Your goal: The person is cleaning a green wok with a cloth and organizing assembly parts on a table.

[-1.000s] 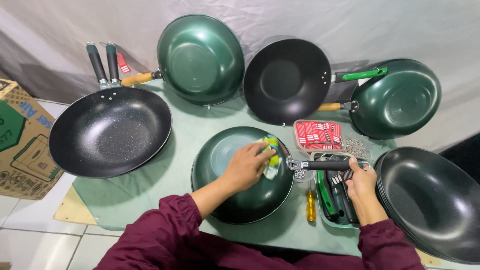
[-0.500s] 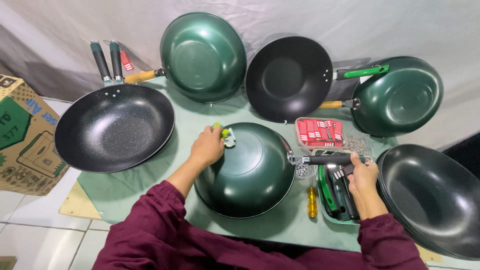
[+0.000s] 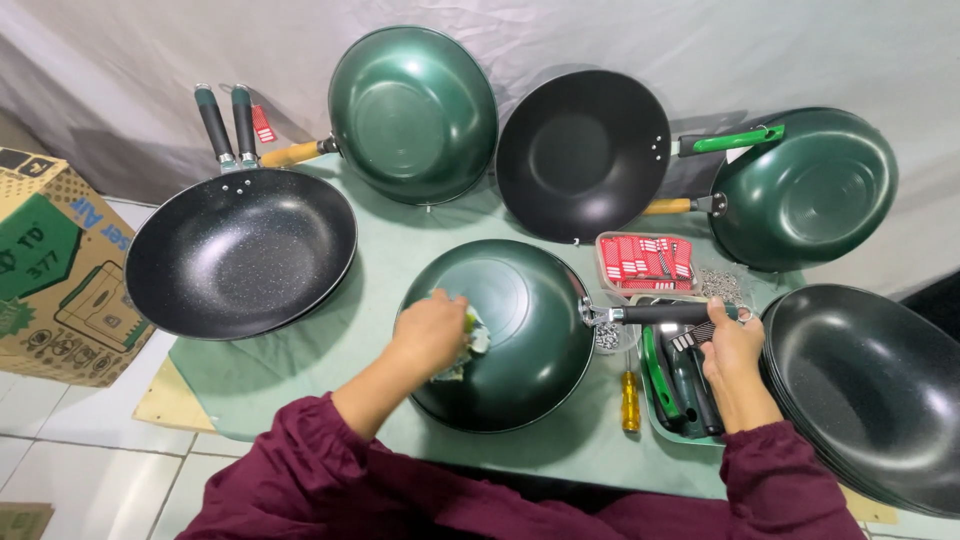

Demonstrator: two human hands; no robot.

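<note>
A dark green wok (image 3: 520,340) lies bottom-up in the middle of the pale green table (image 3: 300,370). My left hand (image 3: 430,335) presses a yellow-green cloth (image 3: 472,335) against its left side. My right hand (image 3: 728,345) grips the wok's black handle (image 3: 665,313) at the right. Both of my sleeves are maroon.
A black speckled wok (image 3: 240,250) sits at the left, with a green wok (image 3: 415,115), a black wok (image 3: 585,155) and another green wok (image 3: 805,190) propped along the back. Stacked black woks (image 3: 870,390) lie right. A tray of handles (image 3: 680,385), a red tag box (image 3: 645,262), a yellow screwdriver (image 3: 629,400) and a cardboard box (image 3: 50,270) are nearby.
My left hand with the cloth has swept from the wok's right side across the top and down to its left side. My right hand has stayed on the handle.
</note>
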